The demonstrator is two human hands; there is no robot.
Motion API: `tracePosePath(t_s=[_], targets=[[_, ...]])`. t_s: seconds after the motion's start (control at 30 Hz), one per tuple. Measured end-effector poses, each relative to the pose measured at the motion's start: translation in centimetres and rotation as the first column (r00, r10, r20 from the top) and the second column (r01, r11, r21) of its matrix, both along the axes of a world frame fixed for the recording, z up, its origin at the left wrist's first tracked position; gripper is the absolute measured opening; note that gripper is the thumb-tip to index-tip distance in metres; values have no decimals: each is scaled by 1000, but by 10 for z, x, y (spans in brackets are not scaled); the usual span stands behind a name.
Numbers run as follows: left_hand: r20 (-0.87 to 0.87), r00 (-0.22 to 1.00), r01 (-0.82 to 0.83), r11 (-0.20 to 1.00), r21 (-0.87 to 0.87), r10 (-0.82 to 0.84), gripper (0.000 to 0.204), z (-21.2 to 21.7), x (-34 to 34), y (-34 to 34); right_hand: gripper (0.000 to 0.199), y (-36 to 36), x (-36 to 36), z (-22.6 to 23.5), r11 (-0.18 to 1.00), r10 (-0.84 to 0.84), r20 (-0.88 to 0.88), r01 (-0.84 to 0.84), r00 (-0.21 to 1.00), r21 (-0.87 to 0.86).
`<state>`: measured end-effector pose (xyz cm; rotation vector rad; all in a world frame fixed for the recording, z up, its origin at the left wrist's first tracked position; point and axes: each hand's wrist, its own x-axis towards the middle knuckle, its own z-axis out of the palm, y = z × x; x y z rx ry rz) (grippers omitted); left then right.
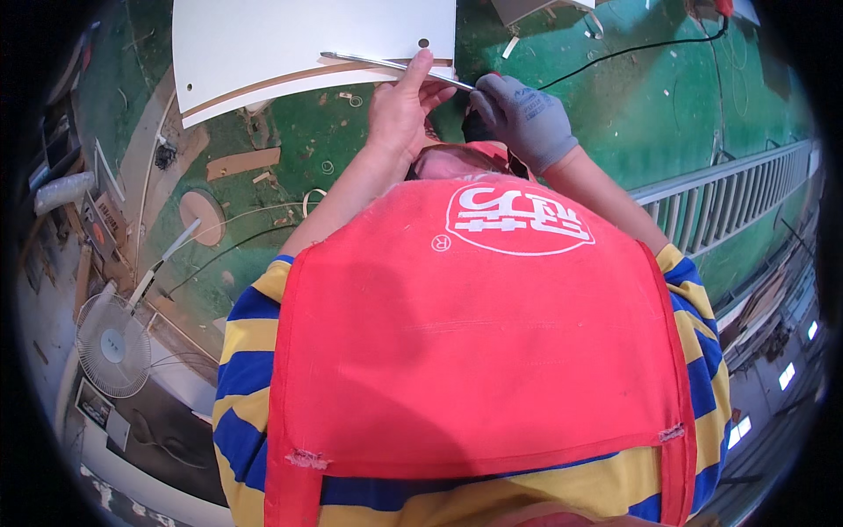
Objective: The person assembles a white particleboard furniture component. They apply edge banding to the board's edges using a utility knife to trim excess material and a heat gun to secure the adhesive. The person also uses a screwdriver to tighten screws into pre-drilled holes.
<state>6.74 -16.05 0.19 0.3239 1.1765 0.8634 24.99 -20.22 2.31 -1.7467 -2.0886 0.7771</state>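
Red fabric apron (492, 369) bears upside-down white oval-framed print (520, 220), blue-yellow striped sleeves (248, 378) beside, right hand (531, 123) in grey lettered glove (546, 112) grips slim metal rod (373, 61), bare left hand (395, 116)'s thumb across it, finger grip unclear, rod's tip over smooth white brown-grooved panel (307, 31), scrap-strewn green floor (650, 114) beyond.

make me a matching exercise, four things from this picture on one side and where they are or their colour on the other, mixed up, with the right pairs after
1 panel
2 thin metal tool
3 apron
4 fan

A red
B far left, round wire guard
C white, curved brown band
D gripped by gloved right hand

Pairs: 1-C, 2-D, 3-A, 4-B
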Motion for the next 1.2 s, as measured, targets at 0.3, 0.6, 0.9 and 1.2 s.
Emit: tracePosePath(t_s=[0.3,0.6,0.9,1.2], targets=[[-43,999,-33,999,-39,31,48,-1,5,4,17,11,0,-3,997,76,69,-76,995,2],[-92,995,-51,997,-56,46,49,-1,9,5,17,15,3,-8,990,126,73,-130,989,54],[-83,996,-42,999,-11,41,47,-3,10,4,18,18,6,-16,986,142,89,-149,986,76],[-108,994,35,999,-17,-36,50,-2,4,5,21,16,5,-22,983,139,83,-147,987,108]])
